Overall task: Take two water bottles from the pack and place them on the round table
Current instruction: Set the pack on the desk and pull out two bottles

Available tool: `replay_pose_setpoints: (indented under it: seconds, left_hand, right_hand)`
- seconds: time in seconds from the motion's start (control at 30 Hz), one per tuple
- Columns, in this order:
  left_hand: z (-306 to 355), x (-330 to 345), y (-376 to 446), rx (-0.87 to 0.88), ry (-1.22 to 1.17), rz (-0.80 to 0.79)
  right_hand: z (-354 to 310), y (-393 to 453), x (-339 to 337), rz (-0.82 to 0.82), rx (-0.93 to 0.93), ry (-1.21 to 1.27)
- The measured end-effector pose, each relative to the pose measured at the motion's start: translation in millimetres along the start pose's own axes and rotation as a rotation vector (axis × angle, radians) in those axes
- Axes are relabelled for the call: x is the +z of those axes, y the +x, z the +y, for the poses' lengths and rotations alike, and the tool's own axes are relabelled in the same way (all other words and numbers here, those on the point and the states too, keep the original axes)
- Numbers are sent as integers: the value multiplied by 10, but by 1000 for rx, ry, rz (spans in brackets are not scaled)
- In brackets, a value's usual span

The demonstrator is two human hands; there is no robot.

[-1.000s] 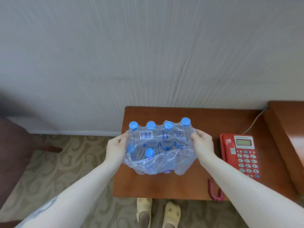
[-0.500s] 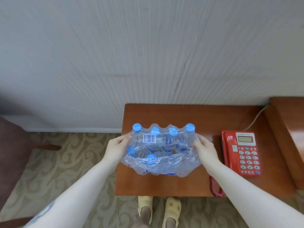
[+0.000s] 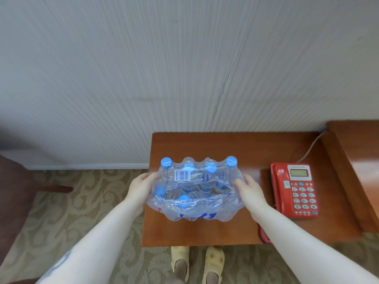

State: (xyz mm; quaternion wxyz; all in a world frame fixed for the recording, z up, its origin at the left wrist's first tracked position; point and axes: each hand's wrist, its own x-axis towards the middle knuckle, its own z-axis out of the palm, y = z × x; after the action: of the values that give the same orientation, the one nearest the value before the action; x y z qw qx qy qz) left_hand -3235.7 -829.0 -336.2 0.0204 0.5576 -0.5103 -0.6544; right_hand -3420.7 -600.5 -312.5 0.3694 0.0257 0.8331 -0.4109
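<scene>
My left hand (image 3: 141, 188) and right hand (image 3: 249, 190) grip opposite ends of the torn plastic pack (image 3: 196, 191) of blue-capped bottles, which sits on the wooden table (image 3: 205, 144), left of the red telephone (image 3: 295, 190).

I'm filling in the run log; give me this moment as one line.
stage: opening pack | left hand: grip on pack | right hand: grip on pack | pack on wooden table | bottles removed: none visible

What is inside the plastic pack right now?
The pack holds blue-capped bottles: four in the far row, two nearer on the left. Crumpled wrap hides the near-right corner.
</scene>
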Motion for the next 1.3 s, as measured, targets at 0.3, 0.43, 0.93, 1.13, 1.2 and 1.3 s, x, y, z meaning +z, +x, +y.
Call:
replay_pose_setpoints:
  seconds: [0.3,0.43,0.93,1.13,1.2,1.3]
  left_hand:
    - [-43,1,-17,112,168,42]
    - [-56,-14,-44,119,193,-39]
    - [-388,84,-195,24,-363,-79]
    - [-411,120,-209,41,-363,-52]
    - [-379,138,-238,64,-294,-24]
    - [-317,186,-307,154,-18,69]
  right_hand:
    - [89,-329,91,423,-447,-342]
    - [-98,-518,338,187,-868,-508]
    - [-170,-331,965,-772,-619,-1314]
    - [47,-329,967,-613,-833,-1323]
    - [97,-323,933,-551,-892,-1329]
    - [157,-335,859,-455,-883,-1255]
